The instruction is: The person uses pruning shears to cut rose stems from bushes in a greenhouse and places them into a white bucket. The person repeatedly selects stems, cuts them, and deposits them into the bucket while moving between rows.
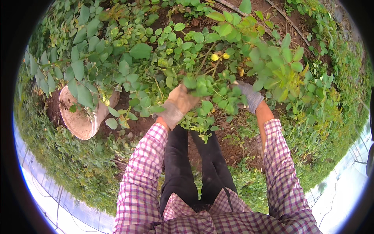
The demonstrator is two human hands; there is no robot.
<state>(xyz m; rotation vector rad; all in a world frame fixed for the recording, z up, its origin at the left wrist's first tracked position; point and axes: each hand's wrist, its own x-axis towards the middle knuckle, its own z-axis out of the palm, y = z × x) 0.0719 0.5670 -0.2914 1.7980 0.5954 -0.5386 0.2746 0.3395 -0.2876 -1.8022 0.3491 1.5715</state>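
Observation:
My left hand point(178, 104), in a tan and grey work glove, reaches into the rose bush point(187, 45). Leafy stems point(207, 106) lie against its fingers, and leaves cover the fingertips, so its grip does not show. To the right, my right hand point(248, 93) wears a grey glove and is among the leaves at the far side of the same stems. Foliage hides most of its fingers. Beyond both hands, two small yellow rose blooms point(220, 56) show between the stems.
A dirty white bucket point(79, 115) lies tilted on the soil at the left, partly behind leaves. Long leafy branches point(77, 64) arch over it. Dry canes point(289, 22) lie on bare soil at the upper right. Low plants surround my legs, with translucent sheeting at the lower edges.

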